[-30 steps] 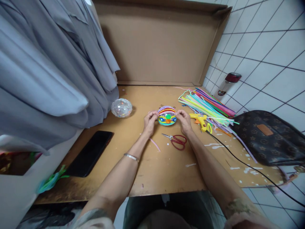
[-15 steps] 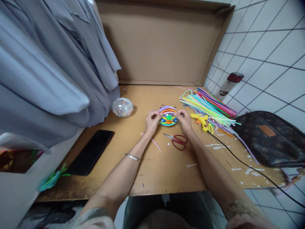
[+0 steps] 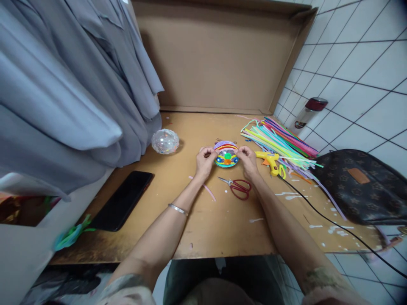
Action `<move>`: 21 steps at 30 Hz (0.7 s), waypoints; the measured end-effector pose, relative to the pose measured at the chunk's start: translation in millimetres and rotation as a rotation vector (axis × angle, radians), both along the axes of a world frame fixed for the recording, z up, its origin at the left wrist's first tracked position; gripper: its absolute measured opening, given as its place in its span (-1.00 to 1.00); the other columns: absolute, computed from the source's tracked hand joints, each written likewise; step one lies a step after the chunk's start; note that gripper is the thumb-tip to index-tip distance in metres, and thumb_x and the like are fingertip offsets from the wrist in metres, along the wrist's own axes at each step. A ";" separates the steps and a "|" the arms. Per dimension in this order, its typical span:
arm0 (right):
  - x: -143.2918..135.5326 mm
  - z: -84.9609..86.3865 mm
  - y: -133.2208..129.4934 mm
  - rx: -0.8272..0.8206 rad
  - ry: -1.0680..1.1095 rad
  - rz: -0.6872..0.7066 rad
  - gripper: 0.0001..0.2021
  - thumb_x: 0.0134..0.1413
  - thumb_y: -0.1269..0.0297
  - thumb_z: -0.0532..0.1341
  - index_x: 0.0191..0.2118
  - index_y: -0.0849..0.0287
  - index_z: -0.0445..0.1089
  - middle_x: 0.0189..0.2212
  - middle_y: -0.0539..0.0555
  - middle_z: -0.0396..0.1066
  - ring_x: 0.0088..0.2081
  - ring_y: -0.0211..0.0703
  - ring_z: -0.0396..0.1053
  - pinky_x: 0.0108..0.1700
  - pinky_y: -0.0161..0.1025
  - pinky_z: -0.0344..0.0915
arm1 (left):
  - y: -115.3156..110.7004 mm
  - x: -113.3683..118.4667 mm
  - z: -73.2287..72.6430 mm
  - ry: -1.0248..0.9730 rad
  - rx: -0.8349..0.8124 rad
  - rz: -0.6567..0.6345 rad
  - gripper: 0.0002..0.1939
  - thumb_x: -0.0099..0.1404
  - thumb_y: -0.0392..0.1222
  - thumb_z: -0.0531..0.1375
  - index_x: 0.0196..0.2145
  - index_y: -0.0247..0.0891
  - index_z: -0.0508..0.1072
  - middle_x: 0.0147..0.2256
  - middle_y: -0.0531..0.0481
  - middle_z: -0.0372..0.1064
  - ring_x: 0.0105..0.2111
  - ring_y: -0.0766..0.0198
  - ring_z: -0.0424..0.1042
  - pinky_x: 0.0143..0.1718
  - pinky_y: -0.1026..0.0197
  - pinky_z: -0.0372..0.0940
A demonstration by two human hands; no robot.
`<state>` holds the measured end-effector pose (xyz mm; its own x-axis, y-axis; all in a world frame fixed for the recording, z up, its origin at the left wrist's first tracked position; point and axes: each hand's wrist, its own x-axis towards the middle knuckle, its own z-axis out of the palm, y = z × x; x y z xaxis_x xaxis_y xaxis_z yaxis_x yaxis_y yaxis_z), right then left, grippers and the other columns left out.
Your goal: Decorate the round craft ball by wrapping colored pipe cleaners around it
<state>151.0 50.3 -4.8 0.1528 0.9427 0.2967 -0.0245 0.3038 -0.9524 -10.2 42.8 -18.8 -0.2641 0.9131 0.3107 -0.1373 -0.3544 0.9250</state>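
A round, multicoloured decorated ball [image 3: 227,155] rests on the wooden table, with purple, red and yellow bands at its top and blue, green and orange pieces on its front. My left hand [image 3: 205,161] pinches its left edge, and my right hand [image 3: 248,160] pinches its right edge. Just below the ball lie red-handled scissors [image 3: 240,189], their blades pointing left. A thin pink strip [image 3: 209,193] is near my left wrist. Close to my right hand is a yellow glue gun [image 3: 269,161].
Pipe cleaners [image 3: 280,142] are heaped at the back right, beside a red-lidded bottle [image 3: 308,113] and a brown bag [image 3: 362,186]. A clear ball [image 3: 165,141] and a black phone [image 3: 122,201] are on the left. Cardboard [image 3: 216,59] stands behind; a black cable crosses the right.
The view has shifted very slightly, moving everything a little to the right. Both hands keep the same hold on the decorated ball.
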 end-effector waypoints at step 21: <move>5.4 -2.3 5.5 -0.055 0.075 -0.001 -0.71 -0.31 0.12 0.34 -0.62 0.09 0.20 -0.61 -0.11 0.13 -0.48 -0.28 0.04 -0.39 -0.27 0.04 | 15.6 -10.9 -13.5 -0.329 -0.149 -0.256 -0.55 -0.22 0.00 0.53 -0.44 -0.29 0.50 -0.44 0.04 0.47 -0.44 0.37 0.38 -0.32 0.28 0.29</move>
<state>156.5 55.8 -7.0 0.1741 0.9569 0.2325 -0.0963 0.2515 -0.9630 -21.0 58.4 -32.3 -0.0866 0.9903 0.1082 -0.4990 -0.1372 0.8557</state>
